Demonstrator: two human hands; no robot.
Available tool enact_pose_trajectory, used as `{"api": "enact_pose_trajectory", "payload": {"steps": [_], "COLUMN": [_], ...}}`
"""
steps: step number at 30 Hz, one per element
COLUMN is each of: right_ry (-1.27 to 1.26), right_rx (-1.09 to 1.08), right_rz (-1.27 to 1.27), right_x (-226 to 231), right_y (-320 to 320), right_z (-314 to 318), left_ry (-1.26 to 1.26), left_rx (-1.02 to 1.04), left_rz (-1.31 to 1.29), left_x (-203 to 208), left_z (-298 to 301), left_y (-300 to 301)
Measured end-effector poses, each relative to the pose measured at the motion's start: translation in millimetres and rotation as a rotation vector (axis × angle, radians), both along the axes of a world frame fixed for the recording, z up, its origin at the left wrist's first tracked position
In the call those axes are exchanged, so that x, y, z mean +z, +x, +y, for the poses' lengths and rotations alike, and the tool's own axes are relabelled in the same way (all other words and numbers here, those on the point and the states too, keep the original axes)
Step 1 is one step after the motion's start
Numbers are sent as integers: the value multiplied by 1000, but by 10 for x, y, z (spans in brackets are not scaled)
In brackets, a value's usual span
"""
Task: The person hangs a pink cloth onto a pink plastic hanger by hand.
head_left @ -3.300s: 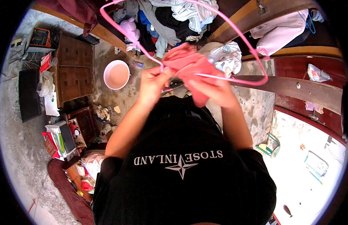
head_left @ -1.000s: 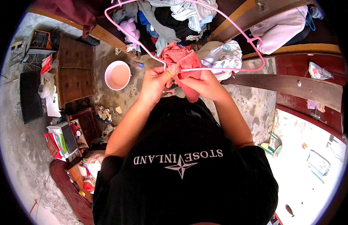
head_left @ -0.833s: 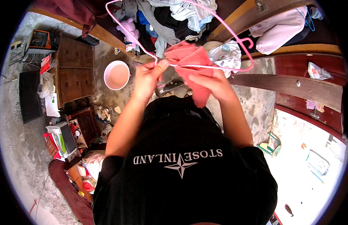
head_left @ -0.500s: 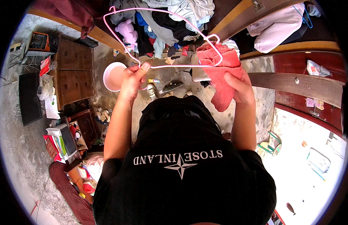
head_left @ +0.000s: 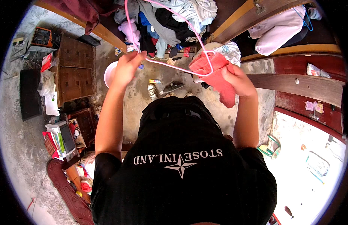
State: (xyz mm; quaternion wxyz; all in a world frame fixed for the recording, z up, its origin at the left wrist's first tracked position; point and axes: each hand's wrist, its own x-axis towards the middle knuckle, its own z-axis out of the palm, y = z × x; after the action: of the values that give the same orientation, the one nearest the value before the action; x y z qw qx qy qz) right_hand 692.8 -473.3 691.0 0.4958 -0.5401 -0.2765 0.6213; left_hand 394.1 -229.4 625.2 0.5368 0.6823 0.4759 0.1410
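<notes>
My left hand is closed on one end of a pink clothes hanger. The hanger tilts, its far side running out past the upper edge of the picture. A red towel is gripped in my right hand, its thumb on top and its lower end hanging free. The hanger's right end lies across the bunched upper part of the towel. I cannot tell whether the towel is looped round the bar.
Ahead lies a heap of clothes with a pink plush toy. A pale bucket stands on the floor beyond my left hand. A wooden cabinet is at left, a wooden rail at right. A dark shoe lies near my feet.
The hanger has swung up and away, its left side now leaving the picture. My left hand has moved slightly left and up. The towel has shifted, its upper part bunching leftward at the hanger's end.
</notes>
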Motion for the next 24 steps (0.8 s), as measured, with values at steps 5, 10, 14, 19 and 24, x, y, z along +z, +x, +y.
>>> {"api": "enact_pose_trajectory", "payload": {"steps": [5, 10, 14, 19, 24], "right_ry": [66, 27, -56, -209, -158], "right_rx": [-6, -123, -136, -255, -193], "right_rz": [113, 274, 223, 259, 414], "right_x": [50, 201, 250, 383, 224], "right_y": [-219, -247, -199, -341, -322], "right_z": [51, 195, 290, 445, 420], "left_ry": [254, 350, 399, 358, 396], "left_rx": [20, -57, -106, 52, 44], "left_rz": [106, 186, 178, 285, 278], "left_x": [-65, 85, 121, 57, 5], "left_z": [-112, -78, -7, 123, 144], "left_y": [231, 334, 353, 423, 475]}}
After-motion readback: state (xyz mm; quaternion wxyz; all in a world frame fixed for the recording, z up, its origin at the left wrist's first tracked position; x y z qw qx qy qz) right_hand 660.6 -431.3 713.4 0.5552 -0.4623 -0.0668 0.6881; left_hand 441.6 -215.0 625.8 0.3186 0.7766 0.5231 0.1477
